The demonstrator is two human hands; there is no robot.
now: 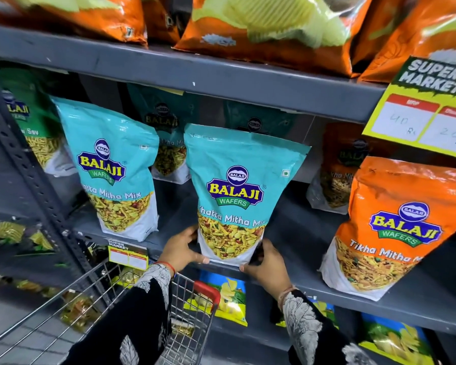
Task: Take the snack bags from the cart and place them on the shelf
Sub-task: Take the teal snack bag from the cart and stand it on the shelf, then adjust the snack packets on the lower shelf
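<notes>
A teal Khatta Mitha Mix snack bag stands upright at the front edge of the grey middle shelf. My left hand grips its lower left corner. My right hand holds its lower right corner from below. Another teal bag of the same kind stands to the left on the same shelf. The wire cart with a red handle is below my arms, at the lower left; a few yellowish bags lie in it.
An orange Tikha Mitha bag stands at the right, with more bags behind. Orange chip bags fill the upper shelf. A yellow price tag hangs at the right. Yellow-blue chip bags sit on the lower shelf.
</notes>
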